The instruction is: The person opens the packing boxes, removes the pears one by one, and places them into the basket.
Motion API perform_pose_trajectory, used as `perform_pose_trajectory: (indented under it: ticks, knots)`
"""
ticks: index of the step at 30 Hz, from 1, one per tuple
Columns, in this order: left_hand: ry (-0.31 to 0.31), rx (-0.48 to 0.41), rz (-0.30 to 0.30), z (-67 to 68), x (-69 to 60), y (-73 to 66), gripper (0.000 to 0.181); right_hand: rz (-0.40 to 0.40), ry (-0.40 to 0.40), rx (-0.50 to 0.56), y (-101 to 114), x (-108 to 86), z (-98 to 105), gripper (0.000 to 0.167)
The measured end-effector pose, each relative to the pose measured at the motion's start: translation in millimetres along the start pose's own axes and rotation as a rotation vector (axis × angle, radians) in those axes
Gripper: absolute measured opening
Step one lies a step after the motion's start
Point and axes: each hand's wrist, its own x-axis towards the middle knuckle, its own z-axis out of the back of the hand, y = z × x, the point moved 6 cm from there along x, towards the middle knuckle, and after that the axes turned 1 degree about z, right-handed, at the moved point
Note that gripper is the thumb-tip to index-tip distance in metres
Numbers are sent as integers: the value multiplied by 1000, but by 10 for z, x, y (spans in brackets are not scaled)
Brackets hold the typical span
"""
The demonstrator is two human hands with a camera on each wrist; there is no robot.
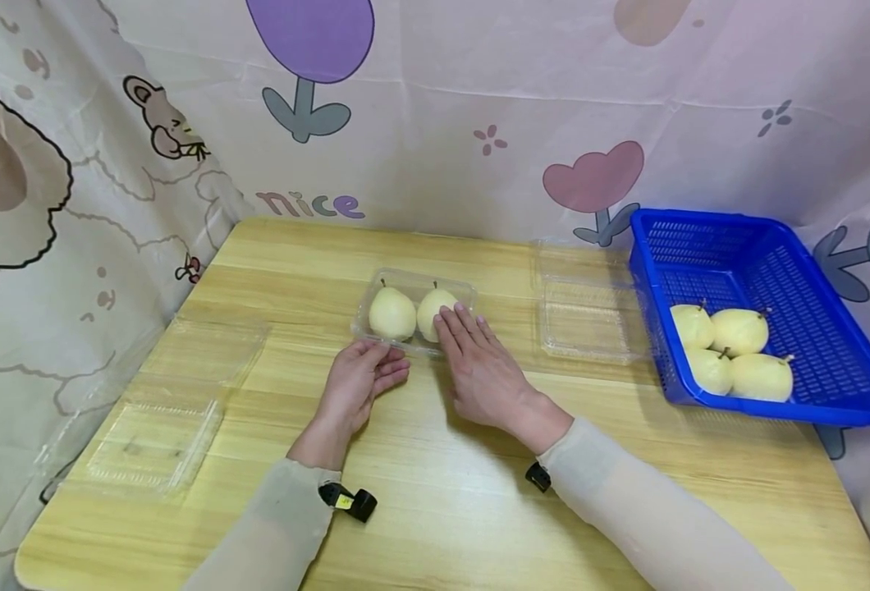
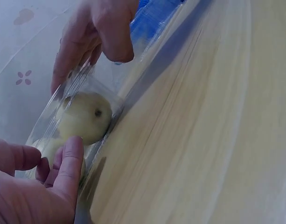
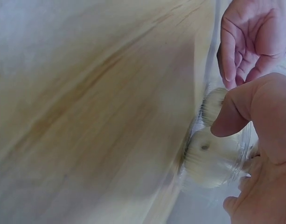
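A clear plastic clamshell box (image 1: 422,345) stands mid-table with its lid down. Inside are two pale yellow pears, the left pear (image 1: 392,313) and the right pear (image 1: 435,310), their stems toward the far side. At the front left edge my left hand (image 1: 357,382) pinches the rim between thumb and curled fingers; the left wrist view shows these fingers (image 2: 70,161) by the front wall. My right hand (image 1: 483,373) rests on the lid's right side, fingers straight over the right pear. From the right wrist, both pears show through the box's ribbed wall (image 3: 212,158).
An open clear clamshell box (image 1: 147,443) lies at the table's left. Another open clear box (image 1: 586,320) sits at the right, beside a blue plastic basket (image 1: 834,328) with several pears (image 1: 739,331). A printed curtain (image 1: 435,164) hangs behind the wooden table (image 1: 435,509).
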Motion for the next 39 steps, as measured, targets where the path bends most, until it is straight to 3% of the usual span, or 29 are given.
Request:
perform_pose_trajectory:
  ticks: [6,15,24,31,35,39]
  knots:
    - [26,-28,5,-104,-6,51,24,1,14,8,-13,2,-1,102]
    - [7,-99,-42,-136,-7,88,21,18,-3,16,-15,-2,6,100]
    - [50,-83,-26,-316,-18,169,12,23,-11,22,-15,-3,13,102]
    - [69,-105,3,-410,-7,211,16,25,-12,34,-15,-3,3,100]
    - [86,-118,16,-457,-7,223,18,14,-17,143,-36,1,21,97]
    - [99,-119,-4,-482,-9,221,22,-28,-56,410,-92,4,59,91]
